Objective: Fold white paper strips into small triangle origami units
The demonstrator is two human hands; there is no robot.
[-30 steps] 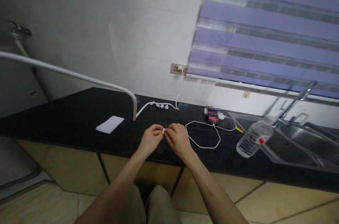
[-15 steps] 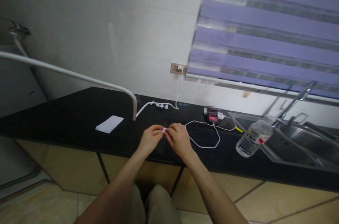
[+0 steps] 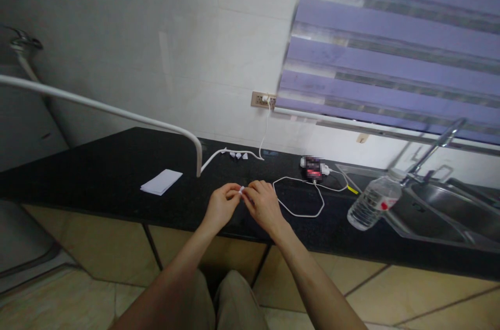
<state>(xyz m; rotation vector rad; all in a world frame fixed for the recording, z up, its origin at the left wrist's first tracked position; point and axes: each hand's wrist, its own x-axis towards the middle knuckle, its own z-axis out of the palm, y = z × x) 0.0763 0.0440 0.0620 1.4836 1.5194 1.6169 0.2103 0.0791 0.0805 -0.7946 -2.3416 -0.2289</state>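
Note:
My left hand [image 3: 222, 205] and my right hand [image 3: 262, 203] meet over the front of the black countertop [image 3: 97, 174]. Both pinch a small white piece [image 3: 241, 190] between their fingertips; it looks like folded paper. Fingers of both hands are curled closed around it. A few similar small white folded pieces [image 3: 238, 155] lie at the back of the counter near the wall. A stack of white paper [image 3: 161, 182] lies to the left of my hands.
A white cable [image 3: 300, 200] loops right of my hands to a phone [image 3: 313, 168], fed from a wall socket [image 3: 262, 100]. A clear water bottle [image 3: 371, 201] lies beside the steel sink [image 3: 449, 215]. A white pipe [image 3: 117, 111] curves down onto the counter.
Both hands stay together on the small white piece, working it slightly with the fingertips. The view has shifted a little; nothing else moved.

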